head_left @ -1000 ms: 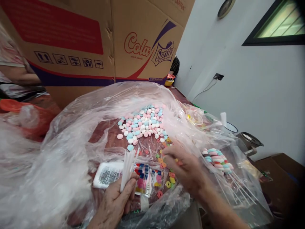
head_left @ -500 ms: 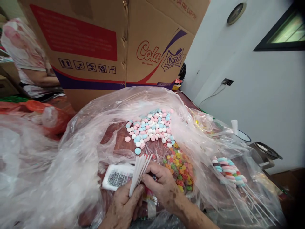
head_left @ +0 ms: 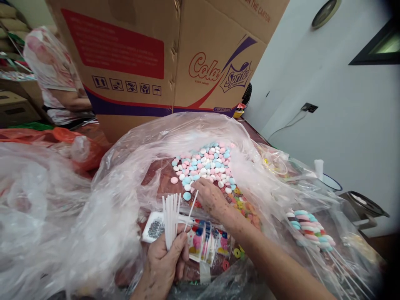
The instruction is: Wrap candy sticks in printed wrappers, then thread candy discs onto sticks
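Observation:
My left hand (head_left: 165, 258) grips a bundle of thin white sticks (head_left: 170, 214), upright in its closed fingers. One white stick (head_left: 191, 210) stands apart from the bundle, leaning right, its lower end at the left fingertips. My right hand (head_left: 209, 198) is at the near edge of the pink, white and blue marshmallow-like candies (head_left: 204, 164); its fingers are bent and pressed together, and the fingertips are partly hidden. Colourful gummy rings (head_left: 250, 212) lie beyond the right forearm. Below the hands are clear printed packets (head_left: 203, 243) and a white pack with dark print (head_left: 154, 227).
A large cardboard carton (head_left: 131, 50) stands behind the candies. Crumpled clear plastic sheeting (head_left: 109, 225) surrounds the work spot. Twisted marshmallow sticks (head_left: 311, 229) lie at the right. Another person (head_left: 59, 79) works at the far left, near an orange bag (head_left: 84, 152).
My right hand has left the sticks and moved forward to the edge of the candies. One stick now leans apart from the bundle in my left hand. The view has shifted slightly left.

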The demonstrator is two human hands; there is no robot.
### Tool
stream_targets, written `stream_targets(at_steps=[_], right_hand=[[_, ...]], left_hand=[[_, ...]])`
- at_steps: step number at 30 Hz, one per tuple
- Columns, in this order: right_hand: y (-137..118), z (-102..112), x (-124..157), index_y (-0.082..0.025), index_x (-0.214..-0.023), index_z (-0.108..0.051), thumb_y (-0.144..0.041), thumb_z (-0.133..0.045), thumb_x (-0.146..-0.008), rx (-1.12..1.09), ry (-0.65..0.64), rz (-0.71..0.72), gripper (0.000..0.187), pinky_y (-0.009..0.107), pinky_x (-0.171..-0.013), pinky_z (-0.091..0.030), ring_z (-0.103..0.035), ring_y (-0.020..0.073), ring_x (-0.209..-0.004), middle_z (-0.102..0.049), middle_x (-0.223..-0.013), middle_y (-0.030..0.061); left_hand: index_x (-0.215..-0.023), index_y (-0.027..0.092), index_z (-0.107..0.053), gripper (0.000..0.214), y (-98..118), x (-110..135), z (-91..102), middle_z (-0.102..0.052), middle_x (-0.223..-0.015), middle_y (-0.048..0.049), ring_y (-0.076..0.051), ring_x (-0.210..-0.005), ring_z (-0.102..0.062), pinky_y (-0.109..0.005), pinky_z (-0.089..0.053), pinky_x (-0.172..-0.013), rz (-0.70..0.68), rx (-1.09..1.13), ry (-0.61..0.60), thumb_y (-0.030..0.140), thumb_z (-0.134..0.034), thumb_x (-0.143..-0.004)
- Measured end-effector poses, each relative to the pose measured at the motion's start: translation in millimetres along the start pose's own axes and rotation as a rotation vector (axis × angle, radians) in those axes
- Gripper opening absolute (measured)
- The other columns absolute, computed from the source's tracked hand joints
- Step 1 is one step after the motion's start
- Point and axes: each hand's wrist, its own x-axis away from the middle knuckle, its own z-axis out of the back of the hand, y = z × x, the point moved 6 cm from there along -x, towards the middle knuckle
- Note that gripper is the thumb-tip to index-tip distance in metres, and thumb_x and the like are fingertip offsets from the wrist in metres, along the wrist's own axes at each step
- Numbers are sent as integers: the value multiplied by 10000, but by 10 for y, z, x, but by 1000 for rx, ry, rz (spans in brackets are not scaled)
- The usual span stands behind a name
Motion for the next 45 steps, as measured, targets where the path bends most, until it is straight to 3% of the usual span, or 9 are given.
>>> stream_targets(at_steps=[5, 9, 14, 20, 25, 32, 36, 41, 45], right_hand=[[44, -132, 1, -174, -877, -610, -81, -537, -899, 55, -22, 1, 120, 285, -780, -455, -582, 211, -908, -643, -960, 91], [71, -118, 7, -160, -918, -594, -120, -510, -925, 69, 22, -45, 94, 281, -736, -441, -585, 197, -835, -650, -925, 84], [-88, -144, -67, -175, -948, -605, -98, -518, -896, 68, 57, -6, 127, 270, -779, -451, -601, 192, -890, -660, -957, 68], [-216, -241, -87, -196, -893, -624, -37, -549, -824, 86, 2, 73, 189, 277, -784, -472, -597, 216, -900, -669, -920, 78], [-223, -252, -96, -194, -897, -609, -26, -530, -807, 71, -40, 41, 206, 284, -811, -457, -587, 213, -902, -678, -965, 86], [197, -88, -26, -184, -897, -583, -95, -528, -797, 30, -14, -191, 145, 260, -619, -356, -552, 177, -712, -645, -819, 41], [370, 25, 3, -176, -937, -576, -138, -460, -867, 12, 21, -248, 141, 253, -611, -347, -543, 170, -693, -622, -793, 27], [74, -27, -21, -195, -926, -589, -138, -562, -843, -10, -44, -98, 105, 267, -755, -411, -585, 193, -884, -662, -960, 57], [-106, -89, -59, -200, -853, -596, -62, -562, -805, 1, -97, -75, 150, 266, -730, -411, -592, 198, -843, -671, -889, 70]], left_hand=[[-962, 129, -677, 533, 20, -3, -4, -608, -505, 50, -55, -274, -423, -161, -305, -303, -4, 11, 3, 590, -753, -706], [-979, 119, -693, 558, -2, -7, 7, -607, -502, 48, -53, -271, -427, -154, -290, -298, 4, 16, -1, 598, -758, -700], [-976, 117, -699, 550, -12, -4, 11, -606, -507, 48, -51, -274, -432, -154, -307, -305, -10, 19, -12, 594, -755, -708], [-969, 120, -700, 522, 7, 10, 0, -607, -511, 47, -51, -270, -427, -153, -299, -301, -10, 8, -4, 580, -740, -727], [-972, 122, -688, 545, -4, -6, 5, -611, -513, 45, -47, -272, -427, -142, -270, -299, 2, -16, -12, 604, -734, -724], [-938, 131, -666, 552, -23, 1, -2, -604, -510, 50, -50, -280, -417, -153, -283, -302, 20, -11, -30, 627, -744, -709], [-938, 136, -658, 558, -20, 3, -4, -604, -515, 52, -54, -279, -419, -162, -298, -304, 20, 4, -21, 635, -744, -703], [-922, 140, -673, 517, 2, 1, -2, -600, -503, 50, -57, -280, -428, -161, -298, -307, 16, 7, -12, 603, -754, -707], [-896, 133, -683, 518, 13, 12, -15, -595, -485, 48, -53, -266, -413, -153, -270, -295, 30, -3, -7, 596, -772, -681]])
